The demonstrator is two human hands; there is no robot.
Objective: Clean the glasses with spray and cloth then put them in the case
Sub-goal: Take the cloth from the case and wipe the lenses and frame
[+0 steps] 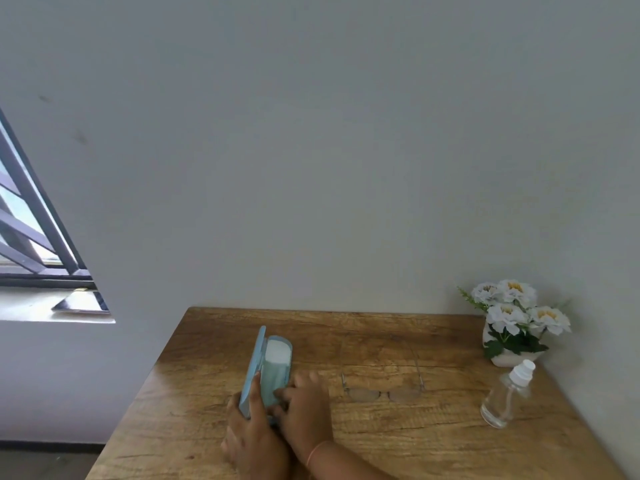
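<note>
Judging by how things lie, the task is barely begun: nothing looks sprayed or wiped, and the case holds no glasses.

The left grip [249, 420] is clasped round the near end of the light-blue hard-shell glasses case [258, 355]. Its thumb lies along the inner edge of the raised lid, so the case stands open on the brown wood-grain tabletop [381, 445]. The right grip [306, 407], touching the left one, has its fingertips bent down onto the pale green cleaning cloth [275, 377] folded inside the case. Whether they already pinch the cloth cannot be told. Fetching the cloth seems the step in hand.

The thin-rimmed wire glasses [384, 393] lie just beyond the right grip on its outer side, untouched. Their lenses face the person and both temples are spread open, pointing away. They look light and spindly, the frame almost lost against the wood.

Farther out on that same side stands the clear plastic spray bottle with a white cap [504, 400], leaning in this wide view, well apart from either grip. Spraying, wiping, folding and casing all remain.
</note>
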